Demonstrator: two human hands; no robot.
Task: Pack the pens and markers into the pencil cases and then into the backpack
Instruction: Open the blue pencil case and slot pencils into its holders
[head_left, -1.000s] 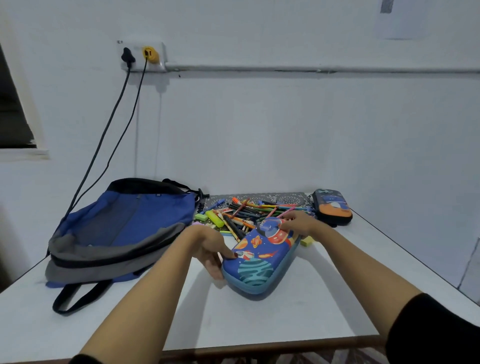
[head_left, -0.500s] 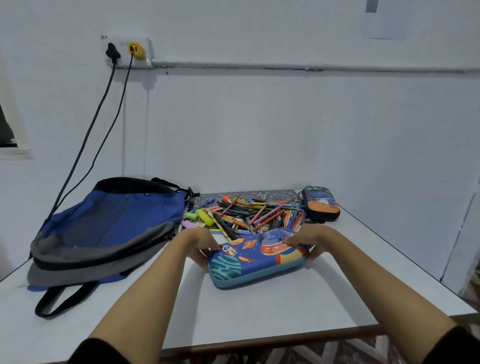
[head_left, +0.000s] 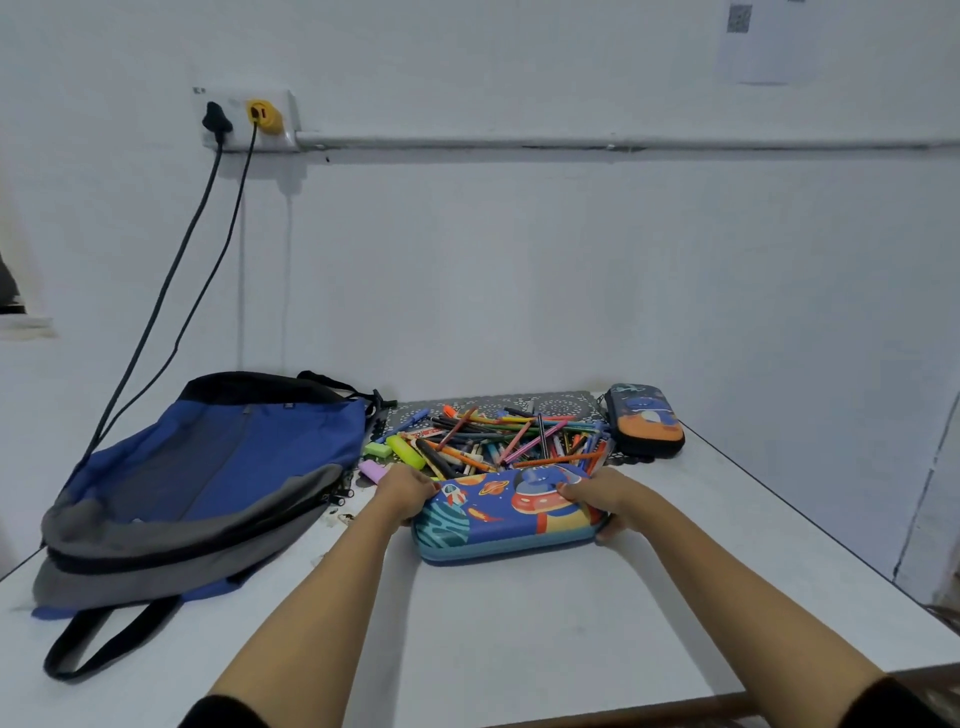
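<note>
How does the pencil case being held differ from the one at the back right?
The held pencil case is bright blue with a teal edge; the far pencil case is darker, black-edged. The left hand and right hand grip the held one; the far one lies untouched beside the pens. Both look closed and carry cartoon prints.

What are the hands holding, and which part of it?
The blue pencil case: the left hand grips its left end, the right hand grips its right end.
</note>
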